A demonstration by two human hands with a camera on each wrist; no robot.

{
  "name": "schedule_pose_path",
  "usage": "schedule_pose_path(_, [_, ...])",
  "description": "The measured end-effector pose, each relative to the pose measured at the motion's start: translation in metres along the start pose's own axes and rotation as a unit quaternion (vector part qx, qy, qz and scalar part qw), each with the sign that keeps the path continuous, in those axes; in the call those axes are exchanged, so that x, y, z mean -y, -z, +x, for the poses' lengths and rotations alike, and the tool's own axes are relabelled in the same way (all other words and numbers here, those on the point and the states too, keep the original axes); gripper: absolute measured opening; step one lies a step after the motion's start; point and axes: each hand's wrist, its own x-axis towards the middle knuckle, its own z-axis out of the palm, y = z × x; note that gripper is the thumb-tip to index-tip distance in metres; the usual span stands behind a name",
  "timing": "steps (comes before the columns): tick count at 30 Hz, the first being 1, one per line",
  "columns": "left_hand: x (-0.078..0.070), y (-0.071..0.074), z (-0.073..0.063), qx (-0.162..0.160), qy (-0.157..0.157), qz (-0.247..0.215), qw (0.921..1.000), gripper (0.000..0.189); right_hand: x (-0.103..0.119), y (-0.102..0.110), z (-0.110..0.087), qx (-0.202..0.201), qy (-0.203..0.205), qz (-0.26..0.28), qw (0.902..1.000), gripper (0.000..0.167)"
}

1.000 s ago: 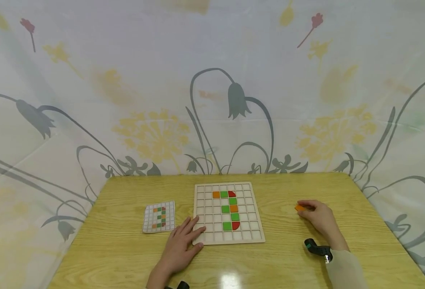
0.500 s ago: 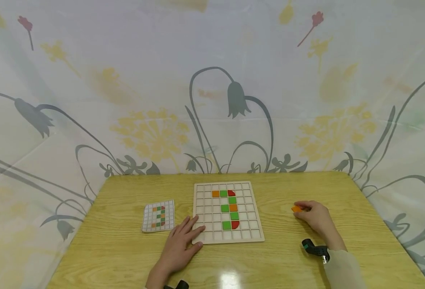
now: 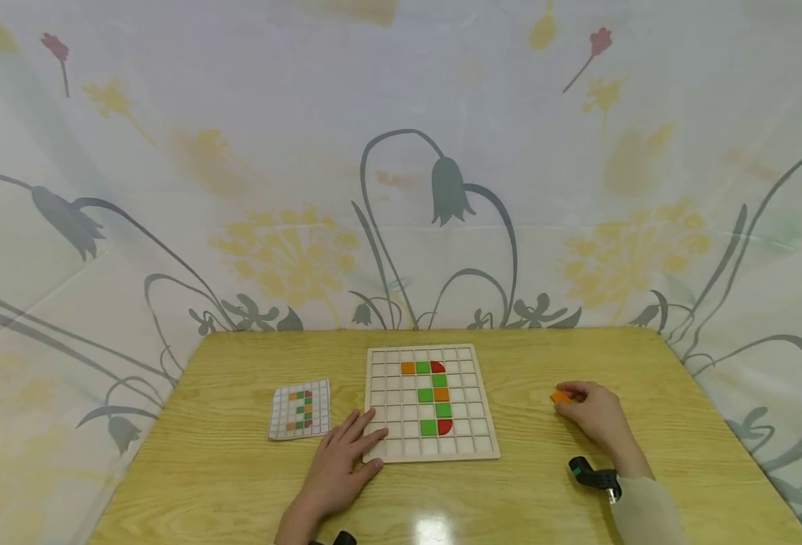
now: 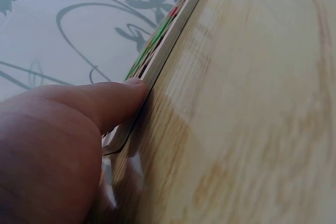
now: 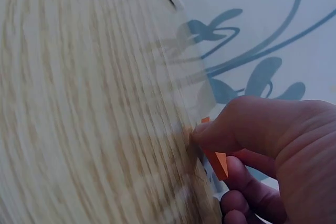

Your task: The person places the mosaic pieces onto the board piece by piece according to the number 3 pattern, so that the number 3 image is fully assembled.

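Note:
My right hand (image 3: 595,415) pinches an orange tile (image 3: 561,397) between thumb and fingers, low over the right part of the table. In the right wrist view the orange tile (image 5: 218,162) shows tilted behind the thumb. A wooden grid board (image 3: 390,378) lies mid-table, bearing green, orange and red tiles in some cells; the red ones have a rounded corner. Spread over the board's lower left corner, my left hand (image 3: 338,469) rests with fingers extended. Its thumb (image 4: 118,100) lies against the board's edge (image 4: 167,51) in the left wrist view.
Left of the board lies a small card (image 3: 299,409) printed with a grid and coloured squares. The wood-grain table (image 3: 510,492) ends at a flower-patterned cloth backdrop (image 3: 401,189). A black wrist device (image 3: 593,475) sits on the right wrist.
My right hand, pinching the orange tile, has shifted slightly left. The left hand, board and card stay as they were.

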Motion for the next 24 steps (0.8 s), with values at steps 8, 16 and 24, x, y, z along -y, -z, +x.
schedule_pose_path(8, [0.000, -0.001, 0.000, -0.004, -0.001, 0.006, 1.0000, 0.046, 0.013, -0.010, 0.003, 0.009, 0.033, 0.008, 0.9994, 0.038])
schedule_pose_path(16, [-0.001, -0.003, 0.000, -0.004, -0.003, 0.001, 1.0000, 0.046, 0.031, -0.031, 0.005, 0.012, 0.084, 0.007, 0.9964, 0.032])
schedule_pose_path(24, [-0.002, -0.001, 0.000, -0.003, 0.001, 0.006, 1.0000, 0.046, 0.064, -0.044, 0.001, 0.027, 0.133, 0.008, 0.9907, 0.029])
